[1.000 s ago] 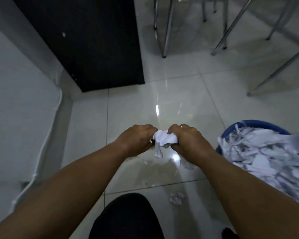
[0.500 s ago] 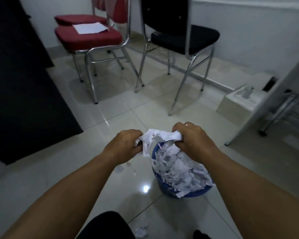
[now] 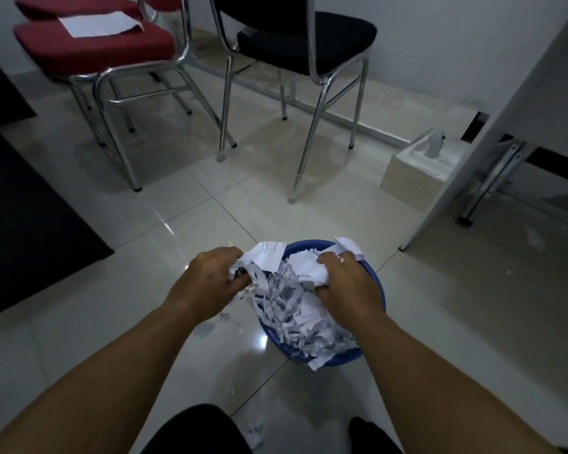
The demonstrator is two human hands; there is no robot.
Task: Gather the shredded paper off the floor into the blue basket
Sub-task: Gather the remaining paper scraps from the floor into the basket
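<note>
A blue basket (image 3: 374, 283) stands on the tiled floor just ahead of me, heaped with shredded paper (image 3: 295, 309) that spills over its near rim. My left hand (image 3: 210, 280) grips a clump of shreds at the basket's left edge. My right hand (image 3: 345, 283) grips another clump over the basket's top. A few loose scraps (image 3: 207, 329) lie on the floor left of the basket, and a crumpled scrap (image 3: 254, 435) lies near my knee.
Red chairs (image 3: 92, 50) with a white sheet on top and a black chair (image 3: 302, 44) stand on chrome legs beyond the basket. A tissue box (image 3: 413, 173) sits on the floor at the right beside a white table leg (image 3: 492, 145). A dark cabinet (image 3: 20, 204) fills the left.
My hands carried the paper clump from the floor on the left over to the basket and pulled apart, lowering onto the pile. The view swung right towards the chairs.
</note>
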